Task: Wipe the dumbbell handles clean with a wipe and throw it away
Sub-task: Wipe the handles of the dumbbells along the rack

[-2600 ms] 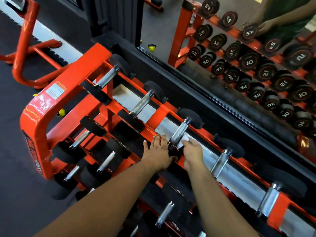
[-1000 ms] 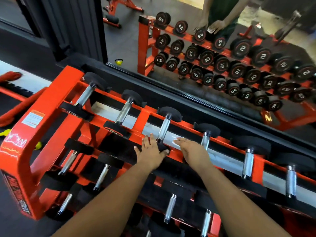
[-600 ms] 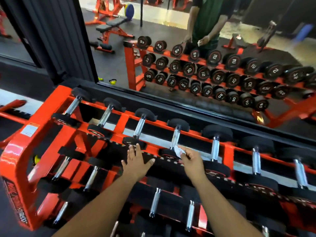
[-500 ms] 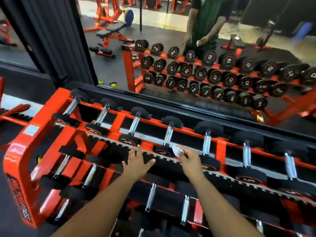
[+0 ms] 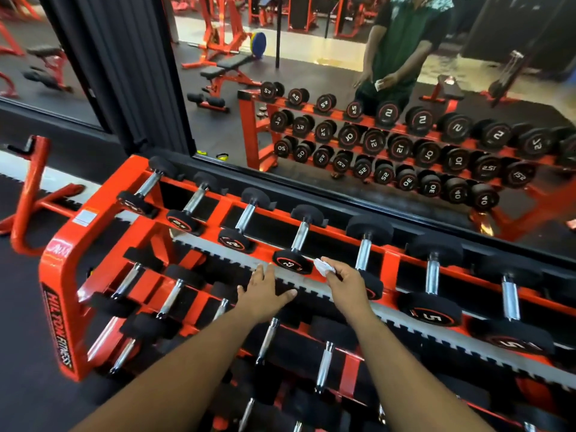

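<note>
White and crumpled, the wipe (image 5: 321,265) sits pinched between thumb and fingertips of the right hand (image 5: 344,283), just right of centre in the frame. It is a small wad, only partly showing past the fingers, held just beside the near end cap of the fourth dumbbell (image 5: 296,244) on the top tier and not touching its chrome handle. The left hand (image 5: 265,293) lies flat with fingers straight and spread, thumb out to the right, over the toothed front edge below that tier. Two bare forearms reach in from the bottom edge.

Seven dumbbells can be counted along the top tier of the orange rack (image 5: 62,275), each with a bright knurled handle between two black round heads; the four at the left are small, the three at the right bigger, two marked 5. Lower tiers hold more, partly hidden by the arms, so their count cannot be told.

Beyond, in the upper half of the frame, a wall mirror (image 5: 343,57) reflects three tiers of dumbbells and one person in a green shirt.
</note>
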Demonstrator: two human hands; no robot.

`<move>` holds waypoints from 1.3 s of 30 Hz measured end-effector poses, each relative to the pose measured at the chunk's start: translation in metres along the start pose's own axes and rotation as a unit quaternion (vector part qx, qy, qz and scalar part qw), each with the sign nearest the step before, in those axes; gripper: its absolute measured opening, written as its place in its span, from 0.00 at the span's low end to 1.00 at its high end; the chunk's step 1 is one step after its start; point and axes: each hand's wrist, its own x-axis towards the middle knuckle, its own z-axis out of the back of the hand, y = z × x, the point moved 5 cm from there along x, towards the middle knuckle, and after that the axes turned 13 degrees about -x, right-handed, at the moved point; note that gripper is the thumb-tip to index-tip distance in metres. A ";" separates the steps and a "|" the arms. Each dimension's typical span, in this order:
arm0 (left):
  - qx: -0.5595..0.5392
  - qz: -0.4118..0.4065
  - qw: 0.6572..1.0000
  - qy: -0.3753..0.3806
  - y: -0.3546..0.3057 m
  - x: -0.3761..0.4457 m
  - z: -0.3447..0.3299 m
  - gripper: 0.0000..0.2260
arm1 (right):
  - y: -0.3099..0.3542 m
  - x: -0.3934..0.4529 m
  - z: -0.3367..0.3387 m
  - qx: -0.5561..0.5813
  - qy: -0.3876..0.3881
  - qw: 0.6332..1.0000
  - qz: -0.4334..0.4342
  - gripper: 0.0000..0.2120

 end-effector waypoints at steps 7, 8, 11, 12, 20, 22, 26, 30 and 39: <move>0.022 -0.038 0.999 0.030 0.001 0.021 0.008 0.45 | 0.008 0.026 -0.006 -0.035 -0.029 0.999 0.015 0.14; 0.022 -0.039 0.998 0.033 0.002 0.027 0.009 0.45 | 0.009 0.033 -0.009 -0.043 -0.031 0.998 0.013 0.15; 0.018 -0.034 0.999 0.036 0.004 0.047 0.010 0.45 | 0.011 0.051 -0.019 -0.082 -0.029 0.996 0.019 0.15; 0.016 -0.030 0.999 0.037 0.004 0.053 0.009 0.45 | 0.012 0.056 -0.022 -0.093 -0.026 0.995 0.020 0.15; 0.004 -0.011 0.999 0.032 -0.011 0.110 -0.012 0.46 | 0.014 0.108 -0.042 -0.215 0.004 0.972 0.091 0.18; -0.008 -0.002 1.000 0.022 -0.015 0.124 -0.020 0.47 | 0.009 0.123 -0.048 -0.243 0.025 0.961 0.128 0.19; -0.020 0.038 0.999 0.000 -0.015 0.144 -0.035 0.48 | -0.003 0.151 -0.062 -0.297 0.073 0.927 0.218 0.20; -0.024 0.053 0.998 -0.008 -0.008 0.159 -0.040 0.48 | -0.016 0.170 -0.086 -0.356 0.093 0.876 0.313 0.22; 0.006 0.077 0.997 0.027 -0.009 0.170 -0.038 0.46 | -0.034 0.194 -0.096 -0.586 0.193 0.691 0.377 0.32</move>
